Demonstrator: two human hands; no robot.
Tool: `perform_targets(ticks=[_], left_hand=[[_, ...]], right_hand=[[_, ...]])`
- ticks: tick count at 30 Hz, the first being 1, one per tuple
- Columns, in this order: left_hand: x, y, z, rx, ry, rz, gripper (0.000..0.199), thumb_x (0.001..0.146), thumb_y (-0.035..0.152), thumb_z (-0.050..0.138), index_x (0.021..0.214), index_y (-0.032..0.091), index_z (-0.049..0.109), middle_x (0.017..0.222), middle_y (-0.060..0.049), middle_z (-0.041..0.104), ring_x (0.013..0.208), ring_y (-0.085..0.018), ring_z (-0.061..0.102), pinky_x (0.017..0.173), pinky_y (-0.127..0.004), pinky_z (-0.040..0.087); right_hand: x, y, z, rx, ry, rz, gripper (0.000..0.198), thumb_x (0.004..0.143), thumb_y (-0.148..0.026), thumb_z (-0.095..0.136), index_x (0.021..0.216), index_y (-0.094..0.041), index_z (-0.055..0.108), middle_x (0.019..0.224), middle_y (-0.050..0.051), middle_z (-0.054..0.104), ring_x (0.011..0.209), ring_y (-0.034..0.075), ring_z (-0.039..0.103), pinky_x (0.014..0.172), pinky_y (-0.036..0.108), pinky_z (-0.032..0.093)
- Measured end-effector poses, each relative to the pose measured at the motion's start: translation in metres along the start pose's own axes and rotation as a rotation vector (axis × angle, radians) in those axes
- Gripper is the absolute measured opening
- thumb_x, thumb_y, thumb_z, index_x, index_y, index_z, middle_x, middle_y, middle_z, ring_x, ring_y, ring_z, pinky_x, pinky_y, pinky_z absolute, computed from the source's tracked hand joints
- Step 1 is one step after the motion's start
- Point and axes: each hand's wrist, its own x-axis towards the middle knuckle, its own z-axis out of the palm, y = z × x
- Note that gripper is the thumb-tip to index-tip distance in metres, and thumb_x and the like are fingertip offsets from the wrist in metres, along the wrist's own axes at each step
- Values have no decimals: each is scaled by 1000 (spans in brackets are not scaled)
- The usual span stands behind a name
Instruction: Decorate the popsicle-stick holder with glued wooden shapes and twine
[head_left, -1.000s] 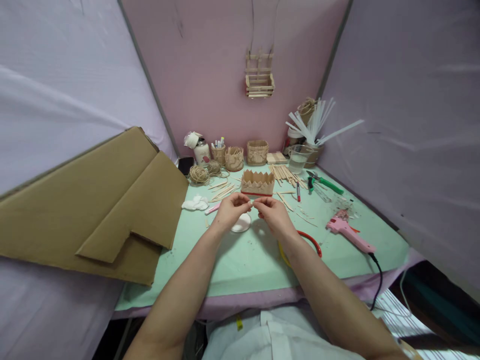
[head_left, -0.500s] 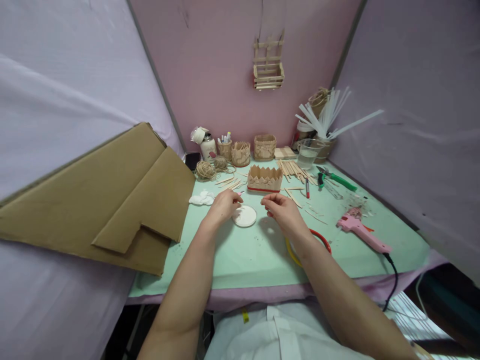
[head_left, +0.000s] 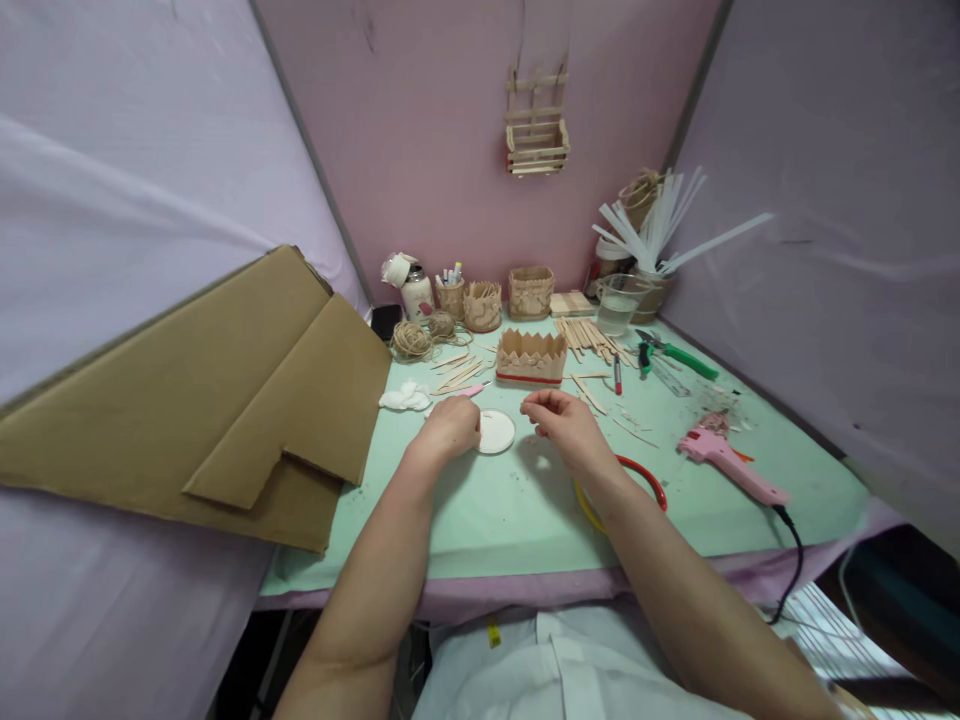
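Note:
My left hand (head_left: 452, 425) is at the left edge of a small round white dish (head_left: 496, 432), its fingers curled together and their tips hidden from me. I cannot tell whether they grip the rim or something small. My right hand (head_left: 559, 415), raised just right of the dish, has thumb and fingertips pinched together; anything between them is too small to make out. Beyond my left fingers lies a pink pen-like tool (head_left: 472, 390) with a thin metal tip. Behind the dish stands a zigzag-topped wooden-stick box (head_left: 531, 358) with a red band along its base.
A pink hot glue gun (head_left: 731, 468) lies at right, near green-handled pliers (head_left: 679, 358). A red and yellow ring (head_left: 645, 475) sits under my right forearm. Cardboard (head_left: 285, 400) leans at left. Twine (head_left: 412, 341), wooden sticks (head_left: 589, 340) and a water cup (head_left: 619, 305) are farther back.
My left hand has drawn slightly down and its fingers have curled in by the dish's left edge, uncovering more of the pink tool. My right hand stays nearly still, pinched.

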Motion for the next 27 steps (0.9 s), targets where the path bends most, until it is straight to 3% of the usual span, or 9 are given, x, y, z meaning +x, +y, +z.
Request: perform_targets(ticks=[3, 6, 9, 12, 17, 27], left_hand=[[-1, 0, -4, -177, 54, 15, 13, 65, 13, 58, 66, 14, 71, 80, -12, 69, 86, -24, 63, 74, -29, 43], [-4, 3, -11, -635, 88, 70, 11, 69, 21, 59, 71, 16, 68, 78, -6, 66, 79, -18, 61, 70, -27, 43], [-6, 8, -16, -1232, -40, 57, 14, 71, 27, 66, 76, 15, 64, 77, -4, 64, 71, -13, 60, 66, -25, 44], [-5, 11, -17, -1607, -156, -5, 22, 68, 28, 74, 76, 14, 60, 77, -4, 64, 66, -9, 60, 63, -22, 46], [-2, 13, -14, -1816, -204, -19, 27, 66, 22, 78, 83, 14, 59, 74, -1, 62, 61, -6, 59, 57, -16, 44], [-2, 14, -11, -1881, -189, 67, 29, 67, 21, 79, 90, 14, 62, 76, -2, 61, 63, -7, 58, 57, -17, 44]], right_hand=[[0, 1, 0, 10, 2, 3, 16, 67, -34, 68, 73, -20, 65, 68, -1, 59, 61, 12, 48, 54, 25, 38], [-1, 0, -1, 22, -7, 0, 16, 67, -34, 69, 73, -20, 64, 67, -1, 59, 62, 12, 49, 55, 25, 37], [-2, -3, -2, 29, -13, -36, 17, 67, -35, 69, 74, -20, 64, 66, -2, 59, 62, 12, 49, 57, 26, 37], [-4, -8, -3, 54, -18, -84, 19, 68, -36, 69, 75, -19, 64, 68, -2, 59, 59, 11, 47, 57, 26, 37], [-8, -14, -2, 73, -27, -106, 18, 69, -35, 69, 76, -19, 63, 69, -1, 60, 59, 11, 46, 58, 26, 37], [-12, -20, -1, 104, -19, -102, 19, 68, -36, 69, 76, -19, 63, 69, -1, 60, 59, 11, 46, 58, 27, 37]])
